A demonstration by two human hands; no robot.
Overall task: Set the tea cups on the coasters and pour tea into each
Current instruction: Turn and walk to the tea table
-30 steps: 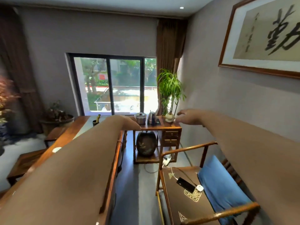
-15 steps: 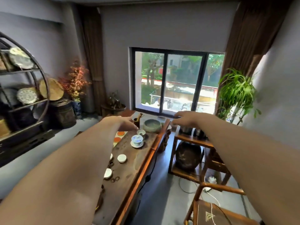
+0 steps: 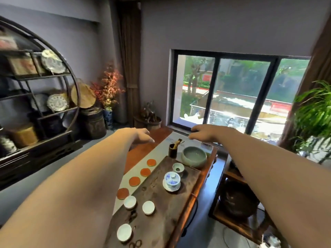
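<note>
Three white tea cups (image 3: 130,202) (image 3: 148,207) (image 3: 124,232) stand on the dark tea tray (image 3: 164,208). Several orange coasters (image 3: 134,181) lie in a row on a pale runner left of the tray, all bare. A blue-and-white lidded gaiwan (image 3: 171,180) sits on its saucer mid-tray, with a small white pitcher (image 3: 178,167) just behind it. My left hand (image 3: 141,135) and my right hand (image 3: 203,133) are stretched out above the table's far end, fingers apart, holding nothing.
A celadon bowl (image 3: 194,156) and a dark utensil holder (image 3: 173,150) stand at the far end of the wooden table (image 3: 143,149). A side stand with a dark pot (image 3: 238,201) is to the right. A round display shelf (image 3: 35,97) fills the left; a plant (image 3: 315,115) is far right.
The view has swung left and down from the chair and side stand onto the tea table. Both arms stay outstretched with empty hands; cups and coasters came into full view.
</note>
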